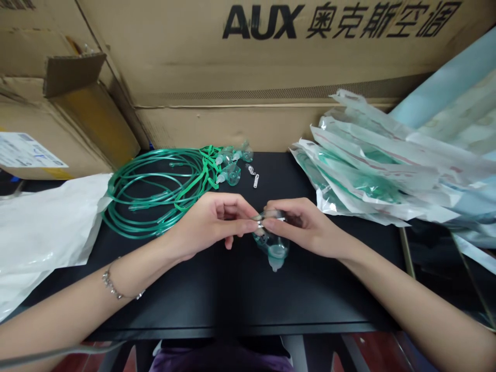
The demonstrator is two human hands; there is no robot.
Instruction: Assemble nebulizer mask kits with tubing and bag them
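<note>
A small clear green oxygen mask (278, 248) hangs above the black table, its pale connector pointing down toward me. My right hand (300, 227) grips its upper part between thumb and fingers. From the other side, my left hand (222, 217) pinches at the mask's edge, where a small metal nose strip (260, 224) shows between my two thumb tips. Fingers hide part of the rim. Beyond my hands, small loose metal strips (256, 181) lie on the table. Several similar masks (232, 174) with green straps sit behind them.
Coiled green tubing (132, 212) lies at left, beside a white plastic bag (46, 222). Packaged masks in clear-and-white pouches (372, 160) pile up at right. Cardboard boxes (232, 77) wall off the back. A dark flat panel (437, 263) lies at the right.
</note>
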